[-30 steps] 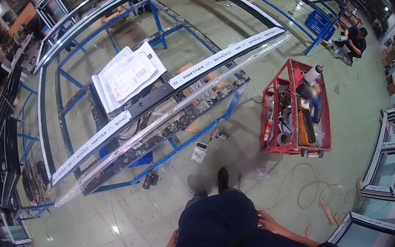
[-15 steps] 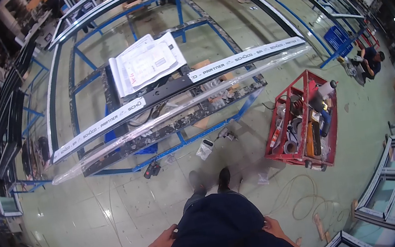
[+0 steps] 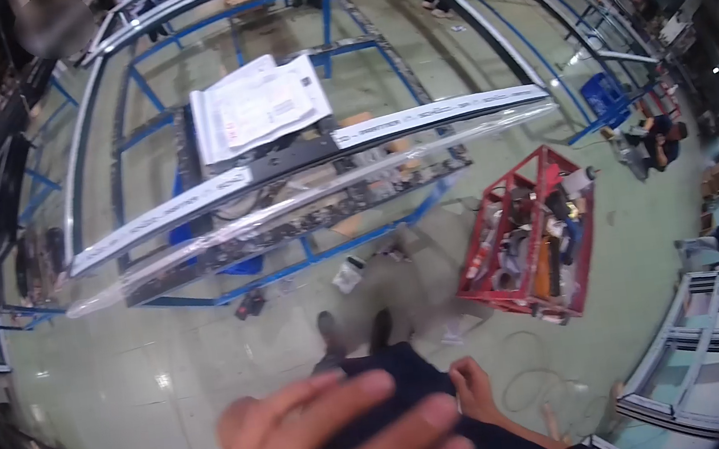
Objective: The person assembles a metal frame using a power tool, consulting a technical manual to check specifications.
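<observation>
My left hand (image 3: 314, 436) is raised close to the camera, in front of my dark shirt. Its fingers are spread and slightly blurred, with nothing between them. Beside my waist is my right hand (image 3: 472, 387), its fingers curled in and no object showing in them. Neither hand touches the large dark window frame (image 3: 288, 156), which lies on a blue metal stand (image 3: 327, 251) in front of me. White printed tape runs along the frame's near bar, with clear plastic wrap (image 3: 311, 199) beside it. Papers (image 3: 256, 111) lie over the frame's near side.
A red tool cart (image 3: 526, 301) with tools and rolls stands on the floor to the right. A cordless drill (image 3: 251, 303) lies below the stand. More frames (image 3: 690, 354) are at lower right, near a loose hose (image 3: 522, 375). A person (image 3: 659, 141) crouches at far right.
My left hand has come up from my hip to close before the camera, fingers spread. My right hand has moved a little forward from my side. The view has shifted slightly.
</observation>
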`<state>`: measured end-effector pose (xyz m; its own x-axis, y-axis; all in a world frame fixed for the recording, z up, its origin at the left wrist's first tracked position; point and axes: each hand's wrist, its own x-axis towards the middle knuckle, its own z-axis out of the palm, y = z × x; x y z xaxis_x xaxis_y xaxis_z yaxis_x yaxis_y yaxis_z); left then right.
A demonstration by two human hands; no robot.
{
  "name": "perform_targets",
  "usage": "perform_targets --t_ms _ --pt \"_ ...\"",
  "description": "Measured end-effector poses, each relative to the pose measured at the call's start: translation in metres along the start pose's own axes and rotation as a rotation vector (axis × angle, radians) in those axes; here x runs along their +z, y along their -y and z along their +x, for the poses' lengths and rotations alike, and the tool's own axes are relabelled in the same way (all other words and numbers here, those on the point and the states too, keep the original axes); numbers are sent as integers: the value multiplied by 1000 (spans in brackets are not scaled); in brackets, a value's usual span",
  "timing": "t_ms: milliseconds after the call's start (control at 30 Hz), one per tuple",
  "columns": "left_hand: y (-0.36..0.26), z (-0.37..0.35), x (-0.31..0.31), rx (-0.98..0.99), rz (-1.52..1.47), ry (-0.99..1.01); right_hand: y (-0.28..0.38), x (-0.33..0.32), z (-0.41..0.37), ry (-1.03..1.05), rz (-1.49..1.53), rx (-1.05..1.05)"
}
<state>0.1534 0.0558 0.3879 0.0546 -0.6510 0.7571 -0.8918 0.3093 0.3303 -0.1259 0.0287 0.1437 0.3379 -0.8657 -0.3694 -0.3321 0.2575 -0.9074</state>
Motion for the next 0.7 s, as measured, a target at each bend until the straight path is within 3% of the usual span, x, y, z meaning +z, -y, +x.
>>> perform_targets --t_ms 100,200,300,367,467,533,600,633,700 --pt "-2 27 9 126 -277 99 -19 -6 32 -154 -10 -106" --pt "-22 29 32 14 -395 180 -42 -7 62 -222 -36 -140" --pt "-31 34 62 39 -381 201 -84 -19 84 -178 52 -202" --pt "-36 42 69 65 -378 304 -62 -19 84 -132 210 -228" --pt "-34 58 77 176 -297 474 -57 -47 114 -192 186 13" --pt "-25 74 73 229 -316 655 -56 -60 132 -173 131 13" --pt "-17 82 79 242 -334 774 -55 -54 139 -197 116 -85" --pt "-10 73 104 175 -396 709 -58 -55 145 -222 117 -149" --pt "39 66 138 58 -541 672 -38 -44 145 -246 -196 -284"
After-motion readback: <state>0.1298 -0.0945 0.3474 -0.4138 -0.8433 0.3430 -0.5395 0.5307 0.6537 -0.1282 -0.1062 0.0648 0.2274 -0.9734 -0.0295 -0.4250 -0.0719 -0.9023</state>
